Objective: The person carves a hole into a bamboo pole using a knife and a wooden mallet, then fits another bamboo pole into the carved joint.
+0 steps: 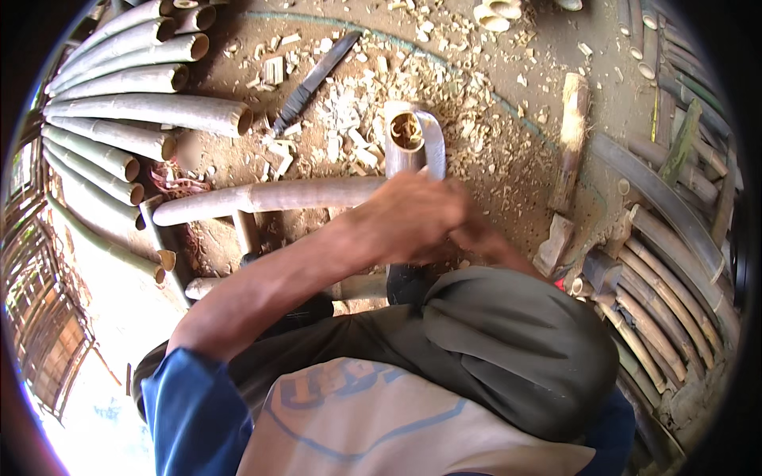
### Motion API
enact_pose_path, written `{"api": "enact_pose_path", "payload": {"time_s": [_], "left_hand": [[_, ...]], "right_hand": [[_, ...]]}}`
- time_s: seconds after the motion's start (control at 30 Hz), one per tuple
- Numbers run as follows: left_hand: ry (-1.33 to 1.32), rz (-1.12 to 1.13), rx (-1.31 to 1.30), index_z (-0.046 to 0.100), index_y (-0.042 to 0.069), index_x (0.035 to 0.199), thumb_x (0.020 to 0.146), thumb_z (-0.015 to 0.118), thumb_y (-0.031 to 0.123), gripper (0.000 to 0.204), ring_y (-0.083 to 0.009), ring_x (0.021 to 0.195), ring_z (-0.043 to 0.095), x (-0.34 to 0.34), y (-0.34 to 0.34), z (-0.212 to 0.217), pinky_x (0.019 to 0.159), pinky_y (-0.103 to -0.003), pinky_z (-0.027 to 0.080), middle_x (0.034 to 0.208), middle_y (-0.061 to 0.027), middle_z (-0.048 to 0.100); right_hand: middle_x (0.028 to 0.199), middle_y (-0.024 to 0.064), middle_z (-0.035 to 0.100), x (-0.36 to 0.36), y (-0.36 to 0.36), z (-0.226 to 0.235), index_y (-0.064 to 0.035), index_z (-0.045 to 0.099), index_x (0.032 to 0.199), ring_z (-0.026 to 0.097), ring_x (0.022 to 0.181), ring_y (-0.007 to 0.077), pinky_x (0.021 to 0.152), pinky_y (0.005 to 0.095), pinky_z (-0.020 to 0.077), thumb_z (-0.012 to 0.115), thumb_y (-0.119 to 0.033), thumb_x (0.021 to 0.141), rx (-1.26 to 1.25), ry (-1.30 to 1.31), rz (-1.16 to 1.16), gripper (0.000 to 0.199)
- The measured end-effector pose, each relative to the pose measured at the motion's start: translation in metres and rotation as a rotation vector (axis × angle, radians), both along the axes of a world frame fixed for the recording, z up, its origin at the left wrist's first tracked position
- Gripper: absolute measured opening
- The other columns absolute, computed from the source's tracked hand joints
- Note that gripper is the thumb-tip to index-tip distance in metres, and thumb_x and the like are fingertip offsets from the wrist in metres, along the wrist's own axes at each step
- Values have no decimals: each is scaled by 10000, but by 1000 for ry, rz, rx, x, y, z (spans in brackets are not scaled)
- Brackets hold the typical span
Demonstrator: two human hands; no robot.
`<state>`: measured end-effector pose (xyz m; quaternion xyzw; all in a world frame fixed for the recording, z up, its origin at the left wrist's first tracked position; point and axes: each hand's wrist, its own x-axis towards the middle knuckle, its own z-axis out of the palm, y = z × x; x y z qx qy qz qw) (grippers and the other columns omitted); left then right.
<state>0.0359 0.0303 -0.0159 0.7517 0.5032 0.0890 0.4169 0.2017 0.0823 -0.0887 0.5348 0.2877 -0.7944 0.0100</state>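
Note:
My left hand is closed, its arm crossing the lap to the near side of an upright bamboo piece. A dark hole in that piece holds curled shavings. Along its right side runs a curved grey metal blade, its lower end disappearing at my hands. My right hand meets the left from beyond my knee; it is blurred and partly hidden, so its grip does not show. Left of the hands, a long bamboo pole lies crosswise, its right end against the upright piece.
A knife with a dark wrapped handle lies among wood chips. Cut bamboo poles are stacked at left, more bamboo lengths at right. A wooden mallet-like stick and a wood block lie right of the hands.

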Motion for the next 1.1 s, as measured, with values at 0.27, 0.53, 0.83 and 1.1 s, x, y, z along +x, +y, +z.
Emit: {"api": "enact_pose_path", "payload": {"time_s": [0.27,0.53,0.83,1.1], "left_hand": [[-37,-2,-97,472,221,1478,808,762,18,757,-294,1208,595,42,102,-72,977,-451,603,1365,-168,515],[-430,982,185,436,226,1540,676,672,-204,994,-410,1276,520,11,84,-94,866,-399,664,1527,-306,293],[-232,932,162,374,126,1496,769,703,-61,819,-265,969,568,-2,86,-100,630,-301,592,1138,-198,482],[-398,378,-28,562,187,1358,754,756,-51,677,-313,1232,547,6,102,-85,1028,-408,569,1294,-153,570]], "right_hand": [[1110,142,673,9,71,-23,-60,647,1183,662,1036,236,924,415,546,581,-209,1008,661,-547,397,238],[1080,78,677,-95,140,-1,-90,661,1156,652,1048,189,1062,423,509,675,-96,903,1444,-473,1752,254],[854,57,682,-110,145,0,-84,671,930,626,794,155,766,332,568,614,-130,953,1261,-505,1573,76],[1204,145,597,-20,120,-20,-17,559,1288,627,1122,257,1003,426,560,603,-273,1010,719,-599,618,380]]}}
